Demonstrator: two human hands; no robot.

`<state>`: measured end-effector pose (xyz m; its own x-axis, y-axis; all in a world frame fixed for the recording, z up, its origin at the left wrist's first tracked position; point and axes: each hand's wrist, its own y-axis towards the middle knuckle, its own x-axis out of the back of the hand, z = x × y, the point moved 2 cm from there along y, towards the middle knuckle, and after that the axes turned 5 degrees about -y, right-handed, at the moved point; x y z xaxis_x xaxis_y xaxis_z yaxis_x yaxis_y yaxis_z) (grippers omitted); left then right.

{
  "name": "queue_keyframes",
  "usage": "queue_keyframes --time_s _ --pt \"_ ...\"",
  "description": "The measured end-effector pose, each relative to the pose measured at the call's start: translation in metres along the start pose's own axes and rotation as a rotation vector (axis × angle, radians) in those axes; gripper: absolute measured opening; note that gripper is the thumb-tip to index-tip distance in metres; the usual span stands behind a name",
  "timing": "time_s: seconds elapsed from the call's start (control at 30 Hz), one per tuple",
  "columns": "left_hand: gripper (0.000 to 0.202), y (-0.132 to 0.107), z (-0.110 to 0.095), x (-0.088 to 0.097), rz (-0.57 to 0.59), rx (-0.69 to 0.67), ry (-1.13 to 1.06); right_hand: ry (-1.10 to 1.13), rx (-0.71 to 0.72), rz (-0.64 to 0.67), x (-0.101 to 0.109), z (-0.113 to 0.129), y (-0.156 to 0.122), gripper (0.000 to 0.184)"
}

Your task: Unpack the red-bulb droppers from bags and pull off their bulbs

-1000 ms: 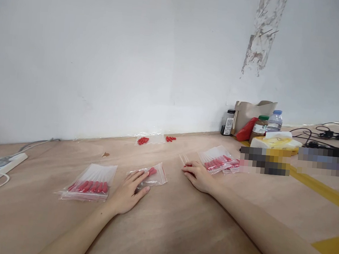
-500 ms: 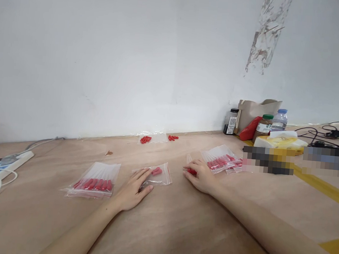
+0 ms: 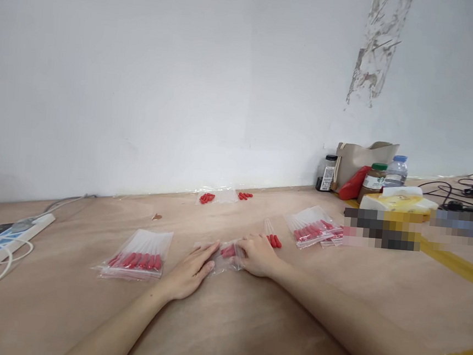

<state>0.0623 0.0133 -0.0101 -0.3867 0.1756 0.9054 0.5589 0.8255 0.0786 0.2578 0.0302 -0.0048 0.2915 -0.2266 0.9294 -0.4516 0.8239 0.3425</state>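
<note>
**Hand and Bag Positions at the Worktop**

1. Surface. The pale brown plywood worktop carries everything listed below and runs away from both hands to a white wall.

2. Sealed packs. A flat clear plastic bag of red-tipped droppers lies just to the left of the left hand. A fanned stack of similar clear bags lies beyond and to the right of the right hand, well apart from it.

3. Hands. The left hand lies flat and released, fingers extended, with the fingertips on the near-left edge of the work item. The right hand rests on the item's right end with the fingers curled. The view does not show whether they pinch the film or only press on it.

4. Work item. The small clear zip bag holding a few red pieces lies on the worktop between the two hands, touching both.

5. Loose parts. A few loose red-bulbed droppers lie just beyond the right hand.

6. Hazards (assessment).
- The film is slick. Uneven pressure from the flat left hand could let the bag slide or crease.
- If the bag mouth is open, the contents could spill.
- A sweep of the right wrist could scatter the loose droppers.
</note>
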Motion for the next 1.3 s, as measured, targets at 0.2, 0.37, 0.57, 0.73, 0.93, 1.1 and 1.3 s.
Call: queue_keyframes --time_s 0.2,0.37,0.57,0.73,0.93,1.1,1.3 --pt "0.052 0.000 -0.001 -0.003 0.039 -0.012 0.062 0.196 -0.021 -0.020 -0.003 -0.004 0.002 0.024" --pt "0.056 -0.001 -0.002 -0.003 0.037 -0.030 0.083 0.613 -0.028 -0.014 -0.013 -0.011 -0.001 0.010" --pt "0.053 -0.003 -0.003 -0.001 0.013 -0.033 0.080 0.979 -0.084 0.015 0.004 -0.030 -0.007 0.016" --pt "0.052 -0.004 0.000 -0.001 0.049 0.069 0.139 1.112 -0.240 -0.132 0.027 -0.067 -0.016 0.031" --pt "0.054 -0.007 0.000 -0.001 0.111 0.075 0.143 0.701 -0.236 -0.570 0.039 -0.090 -0.026 0.020" --pt "0.056 -0.007 0.002 -0.002 0.098 0.067 0.134 0.203 -0.028 -0.439 0.022 -0.064 -0.027 0.016" --pt "0.057 -0.010 -0.005 -0.007 -0.001 0.181 0.173 -0.174 0.130 -0.257 0.002 -0.048 -0.022 0.017"
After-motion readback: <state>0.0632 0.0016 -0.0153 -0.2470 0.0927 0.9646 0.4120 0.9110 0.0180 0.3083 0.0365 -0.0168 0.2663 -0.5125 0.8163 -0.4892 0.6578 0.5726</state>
